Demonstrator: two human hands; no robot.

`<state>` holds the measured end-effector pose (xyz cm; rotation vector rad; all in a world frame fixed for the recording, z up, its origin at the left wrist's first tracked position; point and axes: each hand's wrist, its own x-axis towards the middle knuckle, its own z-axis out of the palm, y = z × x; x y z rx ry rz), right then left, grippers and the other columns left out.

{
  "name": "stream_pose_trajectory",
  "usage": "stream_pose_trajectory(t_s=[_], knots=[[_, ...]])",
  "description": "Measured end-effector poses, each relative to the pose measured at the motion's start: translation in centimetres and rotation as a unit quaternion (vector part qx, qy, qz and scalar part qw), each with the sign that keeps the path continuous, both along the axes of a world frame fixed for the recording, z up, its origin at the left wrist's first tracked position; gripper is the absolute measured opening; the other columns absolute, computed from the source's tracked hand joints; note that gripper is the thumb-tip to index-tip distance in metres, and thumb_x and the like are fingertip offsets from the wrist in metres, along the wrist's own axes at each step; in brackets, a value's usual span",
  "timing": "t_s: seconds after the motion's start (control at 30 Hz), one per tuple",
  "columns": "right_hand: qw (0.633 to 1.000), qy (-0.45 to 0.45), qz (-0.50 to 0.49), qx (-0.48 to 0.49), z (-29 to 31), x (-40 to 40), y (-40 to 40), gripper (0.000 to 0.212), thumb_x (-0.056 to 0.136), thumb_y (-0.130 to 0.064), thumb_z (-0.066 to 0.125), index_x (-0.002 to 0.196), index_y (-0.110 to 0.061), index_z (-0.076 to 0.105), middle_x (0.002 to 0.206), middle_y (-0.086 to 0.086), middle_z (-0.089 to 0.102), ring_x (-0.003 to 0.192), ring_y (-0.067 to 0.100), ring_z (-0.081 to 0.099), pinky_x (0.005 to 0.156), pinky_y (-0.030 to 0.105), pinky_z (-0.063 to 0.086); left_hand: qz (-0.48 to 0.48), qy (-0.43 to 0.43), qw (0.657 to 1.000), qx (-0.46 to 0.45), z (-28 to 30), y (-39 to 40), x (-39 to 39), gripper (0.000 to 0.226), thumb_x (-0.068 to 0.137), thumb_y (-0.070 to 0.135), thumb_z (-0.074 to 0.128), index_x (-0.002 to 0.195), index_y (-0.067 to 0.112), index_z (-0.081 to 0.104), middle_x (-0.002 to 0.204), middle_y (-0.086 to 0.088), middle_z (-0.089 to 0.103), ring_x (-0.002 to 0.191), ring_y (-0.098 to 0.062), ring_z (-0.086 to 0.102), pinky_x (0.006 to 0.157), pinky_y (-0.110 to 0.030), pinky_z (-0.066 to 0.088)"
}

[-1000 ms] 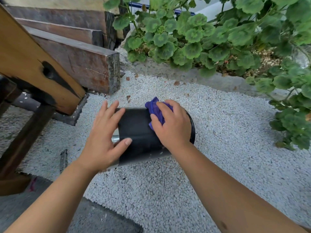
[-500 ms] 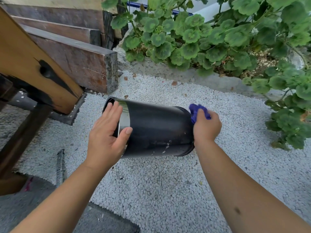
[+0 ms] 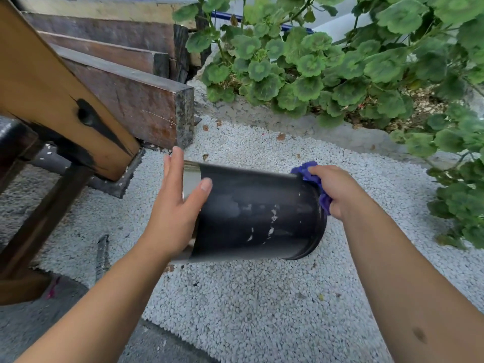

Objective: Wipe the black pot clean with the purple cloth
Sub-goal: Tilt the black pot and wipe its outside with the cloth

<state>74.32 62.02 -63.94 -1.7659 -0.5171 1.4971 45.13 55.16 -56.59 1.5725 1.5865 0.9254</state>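
Note:
The black pot lies on its side above the white gravel, its silver-rimmed mouth to the left and its base to the right. White scuff marks speckle its side. My left hand presses flat against the rim end, thumb over the black wall, steadying the pot. My right hand is closed on the bunched purple cloth, which is pushed against the pot's base edge at the upper right. Most of the cloth is hidden in my fist.
White gravel covers the ground. Stacked wooden beams and a slanted wooden post stand at the left. Leafy green plants behind a concrete kerb fill the back and right. A grey paved strip lies at the lower left.
The pot has been turned from upright onto its side. My right hand with the cloth has slid from the pot's top along to its base end. My left hand has shifted to the rim.

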Motion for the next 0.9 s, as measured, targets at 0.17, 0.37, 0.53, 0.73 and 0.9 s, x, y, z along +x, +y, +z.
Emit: stream_pose_trajectory(t_s=[0.17, 0.37, 0.53, 0.73, 0.9], knots=[[0.997, -0.046, -0.024, 0.051, 1.2, -1.8, 1.1, 0.01, 0.081, -0.015, 0.064, 0.09, -0.014, 0.068, 0.089, 0.011, 0.068, 0.077, 0.026, 0.063, 0.069, 0.038, 0.052, -0.149, 0.197, 0.958, 0.147, 1.1, 0.5, -0.8, 0.075, 0.086, 0.055, 0.047, 0.149, 0.018, 0.035, 0.161, 0.001, 0.02, 0.151, -0.02, -0.002, 0.12, -0.045, 0.011], [0.916, -0.331, -0.011, 0.225, 2.8, -4.2, -0.7, 0.028, 0.084, -0.026, 0.063, 0.112, -0.029, 0.064, 0.111, -0.011, 0.059, 0.095, 0.003, 0.056, 0.077, 0.017, 0.04, -0.215, 0.386, 0.887, 0.132, 1.8, 1.7, -1.8, 0.071, 0.084, 0.066, 0.043, 0.136, 0.02, 0.056, 0.152, 0.003, 0.041, 0.148, -0.032, 0.015, 0.117, -0.052, 0.019], [0.811, -0.427, 0.11, 0.385, 6.6, -11.5, -3.6, 0.05, 0.08, -0.048, 0.057, 0.129, -0.038, 0.052, 0.116, -0.015, 0.044, 0.097, -0.004, 0.049, 0.075, 0.021, 0.043, -0.191, 0.357, 0.908, 0.112, 1.8, 2.4, -1.3, 0.058, 0.095, 0.048, 0.027, 0.129, 0.017, 0.062, 0.138, -0.003, 0.057, 0.134, -0.036, 0.041, 0.113, -0.061, 0.024], [0.751, -0.48, 0.269, 0.365, 4.8, -16.1, -7.2, 0.056, 0.092, -0.051, 0.039, 0.144, -0.028, 0.044, 0.16, 0.008, 0.023, 0.149, 0.033, 0.009, 0.115, 0.058, 0.013, -0.237, 0.271, 0.92, 0.155, 1.5, 2.4, -2.0, 0.046, 0.095, 0.029, 0.029, 0.102, 0.008, 0.069, 0.102, -0.004, 0.069, 0.102, -0.026, 0.061, 0.111, -0.049, 0.028], [0.737, -0.484, 0.262, 0.391, 4.5, -14.7, -6.2, 0.05, 0.093, -0.038, 0.048, 0.14, -0.023, 0.051, 0.144, 0.015, 0.049, 0.136, 0.045, 0.038, 0.105, 0.057, 0.039, -0.174, 0.302, 0.929, 0.125, 0.7, 1.9, -2.4, 0.064, 0.094, 0.045, 0.034, 0.139, 0.003, 0.047, 0.146, -0.016, 0.047, 0.136, -0.031, 0.041, 0.117, -0.045, 0.025]])
